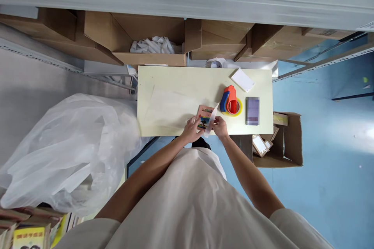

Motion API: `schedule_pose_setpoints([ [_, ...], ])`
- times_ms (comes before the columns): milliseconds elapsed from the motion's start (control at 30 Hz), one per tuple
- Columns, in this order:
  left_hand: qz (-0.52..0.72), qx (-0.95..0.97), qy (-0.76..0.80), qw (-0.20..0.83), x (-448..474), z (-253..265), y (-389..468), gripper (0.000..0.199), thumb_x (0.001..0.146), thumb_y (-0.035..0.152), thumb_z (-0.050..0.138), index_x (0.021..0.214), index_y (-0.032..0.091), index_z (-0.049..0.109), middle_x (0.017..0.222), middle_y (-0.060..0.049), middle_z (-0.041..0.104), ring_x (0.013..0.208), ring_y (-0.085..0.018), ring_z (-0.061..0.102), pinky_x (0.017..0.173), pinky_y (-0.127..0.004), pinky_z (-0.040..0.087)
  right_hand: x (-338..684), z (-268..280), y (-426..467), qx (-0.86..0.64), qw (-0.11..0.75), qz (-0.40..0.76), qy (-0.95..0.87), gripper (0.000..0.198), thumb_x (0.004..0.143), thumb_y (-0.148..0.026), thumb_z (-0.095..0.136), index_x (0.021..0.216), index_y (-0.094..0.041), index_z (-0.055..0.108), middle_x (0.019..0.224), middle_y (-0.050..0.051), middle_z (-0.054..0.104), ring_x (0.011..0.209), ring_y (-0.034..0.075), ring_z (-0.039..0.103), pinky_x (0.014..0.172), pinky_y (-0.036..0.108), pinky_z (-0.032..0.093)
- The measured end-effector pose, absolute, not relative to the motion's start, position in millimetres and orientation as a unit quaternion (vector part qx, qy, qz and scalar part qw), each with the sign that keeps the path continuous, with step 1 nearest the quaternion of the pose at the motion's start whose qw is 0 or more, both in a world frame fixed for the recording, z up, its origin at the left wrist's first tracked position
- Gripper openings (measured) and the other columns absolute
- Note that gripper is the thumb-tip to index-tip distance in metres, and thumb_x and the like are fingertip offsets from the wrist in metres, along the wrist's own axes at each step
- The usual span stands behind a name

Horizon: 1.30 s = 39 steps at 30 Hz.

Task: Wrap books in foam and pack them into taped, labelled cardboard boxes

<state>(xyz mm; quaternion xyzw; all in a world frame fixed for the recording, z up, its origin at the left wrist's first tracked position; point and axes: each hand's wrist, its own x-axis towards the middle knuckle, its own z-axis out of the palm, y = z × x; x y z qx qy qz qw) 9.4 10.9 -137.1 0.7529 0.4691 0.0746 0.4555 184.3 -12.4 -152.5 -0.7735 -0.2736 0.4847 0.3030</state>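
A small book with a pink cover and a dark tree picture lies near the front edge of the pale table. My left hand is closed on its left side, fingers over the cover. At its right side, my right hand pinches a thin white sheet that stands up along the book; whether it is a page or separate wrapping, I cannot tell. Just beyond my right hand sits a red and blue tape dispenser with a yellowish roll of clear tape.
A white pad and a phone lie on the table's right part. Open cardboard boxes line the shelf behind. A large translucent plastic bag bulges at the left, and a carton stands at the right.
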Motion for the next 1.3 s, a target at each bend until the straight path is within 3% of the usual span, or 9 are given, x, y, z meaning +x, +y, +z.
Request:
schedule_pose_setpoints([
  [167,0.128,0.766,0.407,0.480,30.2,-104.7,4.7,0.061,0.076,0.034,0.063,0.131,0.018,0.042,0.129,-0.014,0.050,0.122,-0.029,0.045,0.103,-0.041,0.037,173.0,-125.8,-9.5,-0.787,0.325,0.453,-0.263,0.025,0.059,-0.027,0.060,0.081,-0.021,0.049,0.071,-0.004,0.054,0.057,0.013,0.056,0.053,0.031,0.054],
  [300,0.106,0.730,0.472,0.483,31.4,-102.9,2.5,0.060,0.072,0.021,0.066,0.128,0.014,0.045,0.116,-0.014,0.060,0.110,-0.029,0.056,0.094,-0.041,0.045,154.3,-116.3,-2.1,-0.778,0.351,0.472,-0.221,0.026,0.059,-0.025,0.062,0.078,-0.022,0.044,0.071,-0.005,0.051,0.057,0.012,0.055,0.052,0.029,0.055],
  [533,0.153,0.665,0.553,0.477,6.3,-118.7,23.7,0.022,0.079,0.014,0.056,0.100,0.021,0.060,0.094,-0.006,0.070,0.086,-0.021,0.065,0.080,-0.033,0.050,133.0,-118.8,13.6,-0.699,0.393,0.551,-0.230,0.031,0.068,-0.036,0.064,0.089,-0.023,0.046,0.073,-0.005,0.054,0.064,0.012,0.059,0.065,0.030,0.055],
  [667,0.210,0.554,0.613,0.522,-9.1,-140.0,32.7,0.020,0.079,0.013,0.055,0.097,0.018,0.059,0.089,-0.006,0.071,0.079,-0.017,0.067,0.074,-0.029,0.051,129.1,-129.0,15.3,-0.696,0.352,0.537,-0.320,0.032,0.071,-0.040,0.063,0.096,-0.021,0.055,0.092,0.002,0.059,0.082,0.015,0.060,0.077,0.034,0.052],
  [800,0.179,0.495,0.654,0.544,-19.1,-163.7,32.2,0.025,0.077,0.010,0.053,0.102,0.015,0.058,0.082,-0.006,0.071,0.071,-0.016,0.067,0.067,-0.027,0.052,124.9,-145.6,6.1,-0.729,0.279,0.489,-0.389,0.037,0.072,-0.033,0.063,0.106,-0.019,0.059,0.111,0.011,0.054,0.097,0.023,0.058,0.080,0.039,0.051],
  [933,0.143,0.526,0.672,0.502,-24.4,-171.3,33.0,0.021,0.075,0.008,0.052,0.093,0.014,0.061,0.090,-0.009,0.068,0.086,-0.021,0.065,0.082,-0.035,0.049,118.5,-160.8,-3.7,-0.723,0.232,0.415,-0.501,0.042,0.070,-0.023,0.064,0.111,-0.017,0.062,0.112,0.014,0.051,0.109,0.027,0.052,0.097,0.045,0.043],
  [1067,0.116,0.578,0.662,0.464,-29.8,-164.6,38.5,0.018,0.073,0.008,0.056,0.087,0.016,0.063,0.102,-0.011,0.062,0.105,-0.027,0.057,0.097,-0.041,0.040,116.0,-170.7,-5.4,-0.715,0.210,0.385,-0.545,0.044,0.070,-0.021,0.065,0.113,-0.015,0.062,0.112,0.015,0.050,0.113,0.028,0.048,0.100,0.046,0.041],
  [1300,0.044,0.721,0.600,0.345,-31.9,-161.4,38.3,0.039,0.079,0.008,0.050,0.118,0.013,0.052,0.113,-0.016,0.056,0.108,-0.029,0.054,0.090,-0.040,0.045,122.2,-173.6,-13.3,-0.744,0.255,0.366,-0.498,0.046,0.070,-0.019,0.061,0.117,-0.019,0.058,0.118,0.014,0.049,0.116,0.028,0.046,0.099,0.048,0.041],
])
